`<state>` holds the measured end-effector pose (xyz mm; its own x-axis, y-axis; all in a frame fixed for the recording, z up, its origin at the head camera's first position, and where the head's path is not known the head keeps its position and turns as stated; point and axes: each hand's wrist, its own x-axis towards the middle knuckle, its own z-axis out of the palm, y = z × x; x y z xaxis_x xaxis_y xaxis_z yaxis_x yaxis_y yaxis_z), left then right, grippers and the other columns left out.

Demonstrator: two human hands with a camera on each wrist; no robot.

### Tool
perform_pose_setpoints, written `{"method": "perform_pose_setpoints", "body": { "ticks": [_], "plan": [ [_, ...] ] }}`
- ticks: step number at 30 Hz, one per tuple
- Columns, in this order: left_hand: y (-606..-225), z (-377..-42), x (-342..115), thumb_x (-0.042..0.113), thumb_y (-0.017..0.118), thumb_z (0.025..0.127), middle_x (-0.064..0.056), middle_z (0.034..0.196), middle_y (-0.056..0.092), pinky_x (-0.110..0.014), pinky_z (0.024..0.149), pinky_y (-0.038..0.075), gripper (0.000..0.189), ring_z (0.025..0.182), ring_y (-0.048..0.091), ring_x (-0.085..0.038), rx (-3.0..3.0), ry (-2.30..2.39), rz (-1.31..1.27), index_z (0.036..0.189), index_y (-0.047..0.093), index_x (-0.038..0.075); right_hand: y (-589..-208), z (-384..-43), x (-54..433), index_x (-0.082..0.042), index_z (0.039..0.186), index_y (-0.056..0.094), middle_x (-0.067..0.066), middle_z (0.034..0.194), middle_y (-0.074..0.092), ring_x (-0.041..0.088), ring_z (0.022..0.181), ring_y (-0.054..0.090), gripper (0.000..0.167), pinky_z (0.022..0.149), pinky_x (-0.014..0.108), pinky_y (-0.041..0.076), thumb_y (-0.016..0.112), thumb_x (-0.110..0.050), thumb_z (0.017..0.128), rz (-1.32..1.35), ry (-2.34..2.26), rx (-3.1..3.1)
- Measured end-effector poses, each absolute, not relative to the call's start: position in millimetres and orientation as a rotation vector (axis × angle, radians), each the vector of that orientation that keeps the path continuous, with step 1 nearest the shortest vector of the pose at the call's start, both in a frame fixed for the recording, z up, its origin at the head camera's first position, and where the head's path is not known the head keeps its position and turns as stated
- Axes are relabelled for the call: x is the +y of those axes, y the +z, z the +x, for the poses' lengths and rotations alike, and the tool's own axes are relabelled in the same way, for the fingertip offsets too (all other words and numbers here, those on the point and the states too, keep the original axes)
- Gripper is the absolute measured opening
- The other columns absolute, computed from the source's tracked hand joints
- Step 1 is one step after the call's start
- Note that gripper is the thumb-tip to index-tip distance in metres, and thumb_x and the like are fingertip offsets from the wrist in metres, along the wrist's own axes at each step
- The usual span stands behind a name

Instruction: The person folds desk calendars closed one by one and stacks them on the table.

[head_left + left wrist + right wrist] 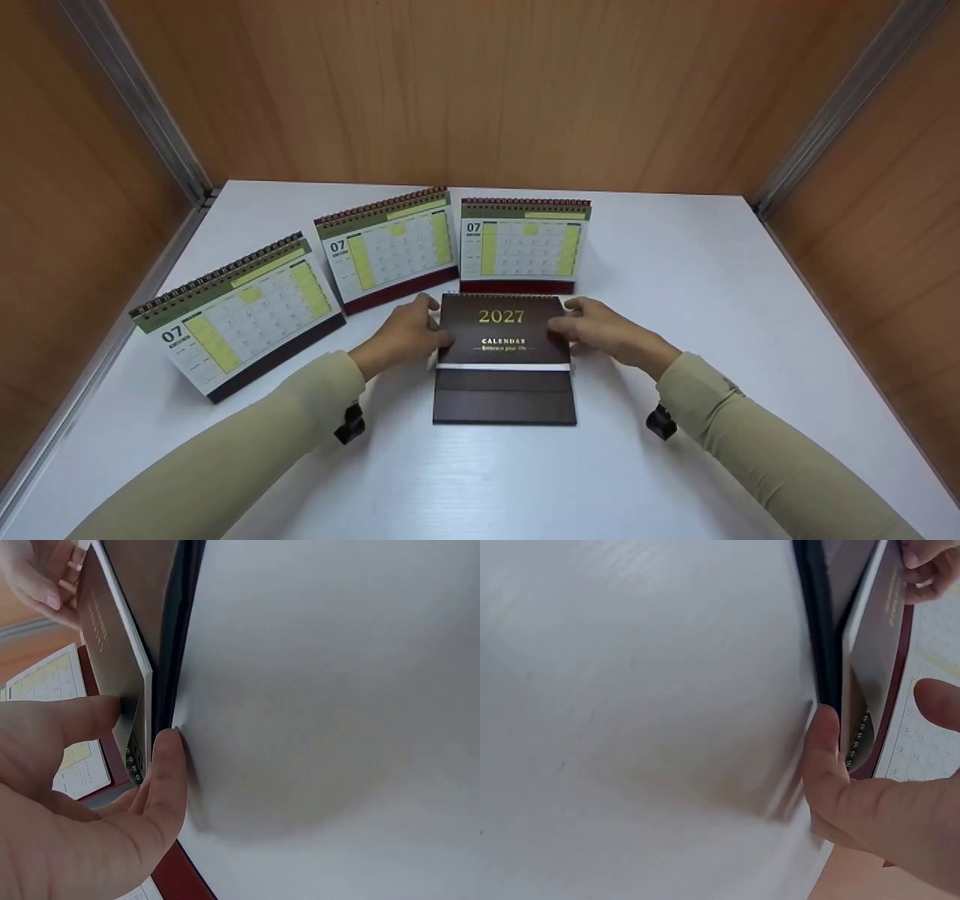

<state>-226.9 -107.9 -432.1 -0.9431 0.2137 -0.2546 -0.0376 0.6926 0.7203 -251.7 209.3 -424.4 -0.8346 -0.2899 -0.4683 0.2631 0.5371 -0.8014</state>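
A dark brown desk calendar (501,330) marked 2027 lies on the white table, spiral edge away from me. Its printed cover lies above a plain brown stand panel (504,397). My left hand (405,334) pinches the left edge, thumb on the cover and fingers along the side; the left wrist view shows the thumb (97,716) pressing there. On the other side, my right hand (607,330) has its fingers at the right edge. In the right wrist view its thumb (937,701) is raised, apart from the cover, and a fingertip (825,724) touches the calendar's side.
Three desk calendars stand opened to page 07: one at left (247,315), one at centre left (394,247), and one directly behind the brown calendar (525,247). Wooden panels (480,90) enclose the white table (712,300) at the back and sides.
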Motion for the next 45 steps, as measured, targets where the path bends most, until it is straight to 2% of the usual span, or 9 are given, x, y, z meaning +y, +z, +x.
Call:
{"method": "perform_pose_setpoints", "body": {
  "ticks": [2,6,9,13,22,29,32,39,45],
  "plan": [
    [-430.8,-227.4,-109.1,0.02,0.073,0.099,-0.018,0.116,0.073,-0.045,0.099,0.055,0.059,0.101,0.071,-0.028,2.532,1.139,0.092,0.144,0.047,-0.007,-422.4,-252.7,210.4,0.011,0.163,0.017,0.027,0.153,0.05,0.034,0.134,0.058,0.082,0.111,0.044,0.052,0.059,-0.029,0.105,0.036,-1.35,2.106],
    [-428.1,-228.0,-111.2,0.021,0.071,0.1,-0.021,0.126,0.069,-0.041,0.098,0.057,0.059,0.101,0.072,-0.026,2.408,1.229,-0.007,0.144,0.049,-0.01,-420.0,-253.6,212.2,0.011,0.156,0.035,0.021,0.147,0.056,0.027,0.127,0.063,0.063,0.113,0.043,0.051,0.054,-0.025,0.108,0.092,-1.449,1.951],
    [-426.5,-228.7,-112.3,0.019,0.069,0.102,-0.025,0.136,0.063,-0.04,0.1,0.059,0.056,0.109,0.072,-0.03,2.305,1.317,-0.073,0.143,0.051,-0.013,-419.4,-254.0,212.8,0.009,0.144,0.051,0.017,0.142,0.058,0.024,0.124,0.064,0.048,0.115,0.044,0.05,0.052,-0.023,0.108,0.139,-1.513,1.865],
    [-427.1,-231.6,-113.2,0.018,0.066,0.104,-0.026,0.139,0.06,-0.041,0.105,0.057,0.051,0.121,0.07,-0.035,2.201,1.406,-0.139,0.142,0.052,-0.014,-418.7,-254.5,212.3,0.004,0.134,0.056,0.012,0.13,0.06,0.022,0.119,0.064,0.038,0.114,0.044,0.05,0.052,-0.024,0.108,0.204,-1.578,1.783],
    [-431.0,-236.1,-110.6,0.015,0.061,0.106,-0.023,0.135,0.065,-0.038,0.103,0.058,0.043,0.121,0.068,-0.03,2.135,1.5,-0.261,0.139,0.057,-0.013,-417.1,-256.3,205.9,0.002,0.14,0.052,0.012,0.131,0.049,0.025,0.12,0.055,0.047,0.114,0.044,0.05,0.056,-0.029,0.105,0.29,-1.52,1.881],
    [-433.4,-237.8,-112.1,0.018,0.061,0.107,-0.019,0.126,0.068,-0.038,0.102,0.058,0.038,0.112,0.068,-0.025,2.146,1.474,-0.231,0.133,0.061,-0.01,-421.5,-257.9,204.3,-0.005,0.109,0.055,0.006,0.105,0.049,0.018,0.097,0.051,0.016,0.094,0.033,0.054,0.051,-0.02,0.105,0.296,-1.511,1.92],
    [-433.9,-237.8,-114.4,0.017,0.061,0.107,-0.019,0.125,0.068,-0.039,0.104,0.057,0.038,0.112,0.068,-0.025,2.128,1.49,-0.2,0.133,0.061,-0.011,-423.8,-258.3,205.2,-0.006,0.103,0.054,0.005,0.101,0.05,0.016,0.092,0.053,0.011,0.088,0.03,0.054,0.049,-0.016,0.106,0.294,-1.525,1.92],
    [-435.7,-238.1,-116.6,0.016,0.062,0.107,-0.018,0.124,0.068,-0.041,0.106,0.056,0.037,0.112,0.067,-0.025,2.121,1.499,-0.16,0.133,0.061,-0.01,-428.1,-260.2,207.5,-0.002,0.101,0.061,0.003,0.093,0.065,0.013,0.087,0.064,0.018,0.083,0.027,0.057,0.046,-0.009,0.107,0.254,-1.566,1.892],
    [-438.0,-237.4,-115.6,0.015,0.063,0.106,-0.016,0.121,0.069,-0.039,0.104,0.057,0.036,0.109,0.068,-0.022,2.173,1.461,-0.145,0.133,0.062,-0.01,-431.4,-258.4,207.9,0.0,0.105,0.057,0.004,0.091,0.064,0.012,0.084,0.063,0.013,0.08,0.025,0.059,0.046,-0.005,0.104,0.22,-1.557,1.926]
  ]
}}
